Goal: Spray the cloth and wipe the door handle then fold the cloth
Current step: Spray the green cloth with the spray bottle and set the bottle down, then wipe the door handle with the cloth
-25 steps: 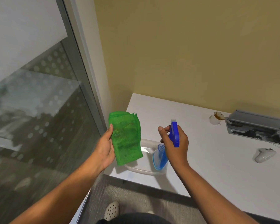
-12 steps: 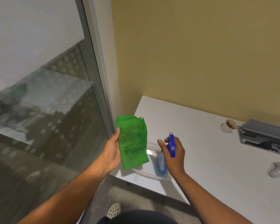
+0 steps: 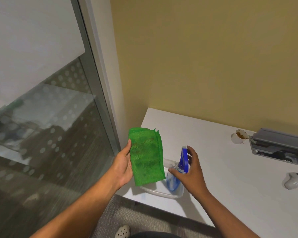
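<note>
My left hand [image 3: 123, 167] holds a folded green mesh cloth [image 3: 146, 157] upright by its left edge, above the table's near left corner. Just right of it a spray bottle [image 3: 184, 160] with a blue trigger head and clear body stands in a clear plastic tray [image 3: 160, 193]. My right hand [image 3: 191, 174] is at the bottle with its fingers spread. The thumb is by the bottle's neck and the fingertips are behind the head, in a loosened grip. No door handle is in view.
The white table [image 3: 213, 169] stands against a yellow wall. On it are a stained white cup [image 3: 238, 137], a grey device [image 3: 280, 146] and a white controller [image 3: 296, 181]. A glass panel [image 3: 41, 134] with a metal frame rises at the left. My shoe [image 3: 122, 231] is on grey carpet.
My right hand has lowered the spray bottle into the tray and spread its fingers off it. The cloth stays held in my left hand. My view has shifted left.
</note>
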